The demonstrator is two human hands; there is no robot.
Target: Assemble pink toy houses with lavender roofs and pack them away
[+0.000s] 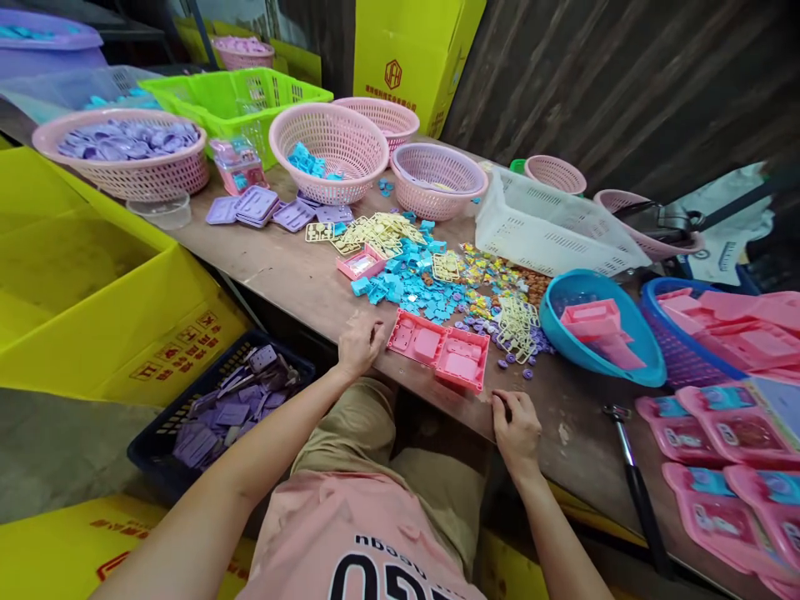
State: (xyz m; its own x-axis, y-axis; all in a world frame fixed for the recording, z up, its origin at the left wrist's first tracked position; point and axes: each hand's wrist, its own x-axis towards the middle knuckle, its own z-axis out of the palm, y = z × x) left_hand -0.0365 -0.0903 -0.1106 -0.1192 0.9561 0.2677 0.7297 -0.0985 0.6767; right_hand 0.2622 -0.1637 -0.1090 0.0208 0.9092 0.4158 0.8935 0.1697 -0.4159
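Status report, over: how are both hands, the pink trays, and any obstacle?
Left hand, right hand: curled at table edge, nothing visible in grip. Pink trays between them. Blue pieces crowd trays' far side.

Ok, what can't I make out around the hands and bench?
All in the head view:
- Left hand: curled fingers hide its palm.
- Right hand: palm also hidden by curled fingers.
- Open pink plastic two-part case: its underside, hidden by its own body.
- Round light-blue plastic bowl: part of its bottom, covered by pink pieces.
- Tall yellow cardboard carton: top cut off by the picture's upper edge.
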